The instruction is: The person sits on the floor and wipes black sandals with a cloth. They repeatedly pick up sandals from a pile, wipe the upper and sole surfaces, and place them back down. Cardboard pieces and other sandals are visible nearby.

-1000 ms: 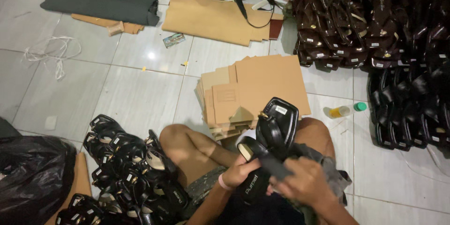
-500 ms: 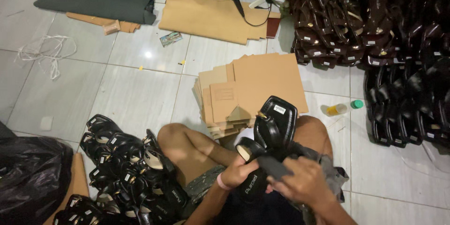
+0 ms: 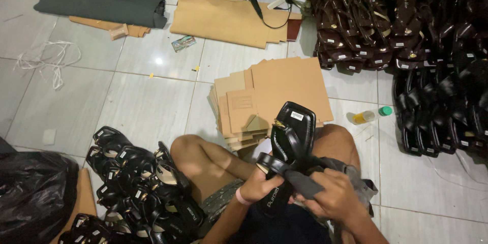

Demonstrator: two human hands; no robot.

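We hold a black sandal [image 3: 292,134] over our lap, its long axis running up and away from us. Our left hand [image 3: 260,187] grips its heel end, fingers wrapped tight. Our right hand [image 3: 333,198], just right of the heel, pinches a dark cloth [image 3: 305,182] against it.

From my lap, the open run is the bare floor tiles [image 3: 127,107] toward ten and eleven o'clock. At twelve, the stack of flat cardboard sheets [image 3: 284,89] sits just beyond my knees. The pile of black sandals [image 3: 137,178] crowds eight o'clock, with the black plastic bag [image 3: 33,193] beyond it. Rows of dark sandals [image 3: 437,107] wall off two o'clock; a small bottle [image 3: 362,117] lies in between.
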